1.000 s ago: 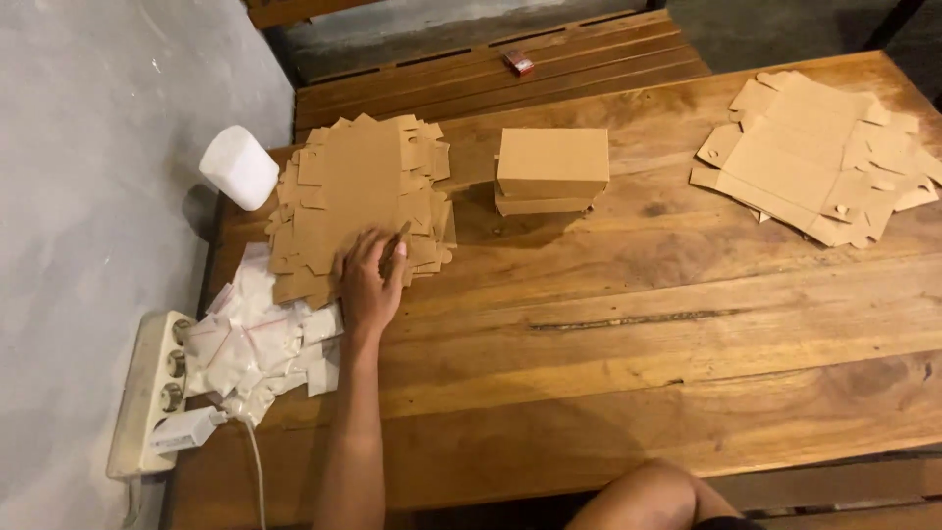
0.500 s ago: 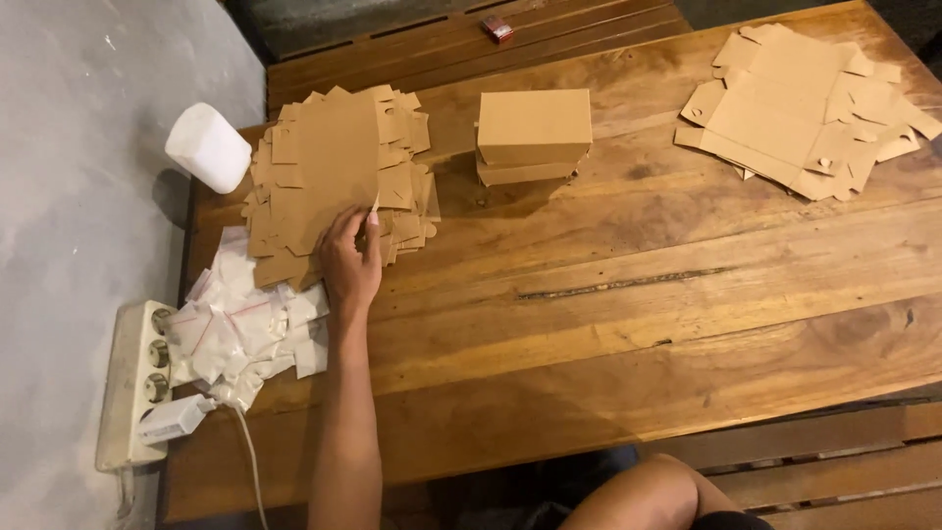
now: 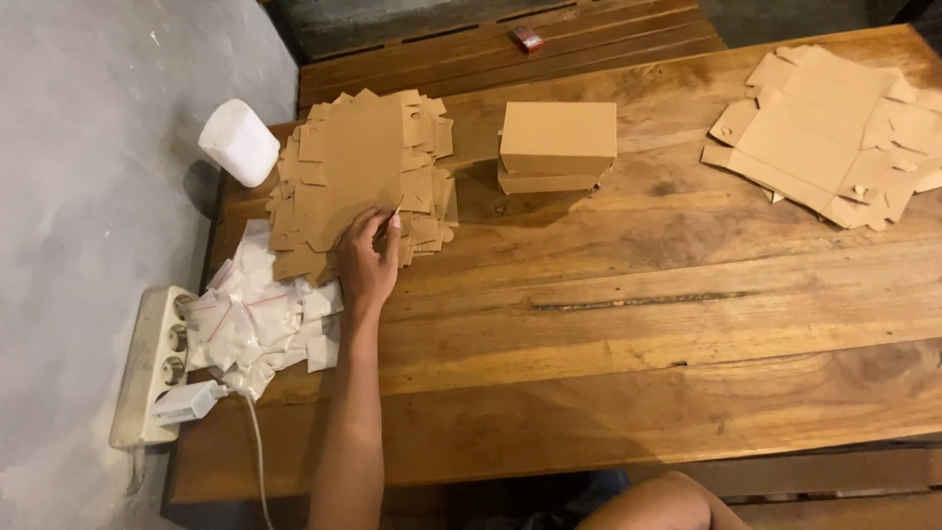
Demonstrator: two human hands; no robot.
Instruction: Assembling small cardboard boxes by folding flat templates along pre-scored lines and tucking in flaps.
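Our left hand [image 3: 368, 257] pinches the near edge of the top cardboard sheet [image 3: 358, 172] on the flat stack at the table's [image 3: 608, 324] far left, fingers curled to peel one sheet free, while our right hand stays out of view.

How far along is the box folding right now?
Done: two folded cardboard boxes sit stacked mid-table. In hand: the left hand rests on the left stack of flat blanks, fingers lifting the edge of the top sheet. Left: that whole stack, plus another pile of flat blanks at the far right. The right hand is out of view.
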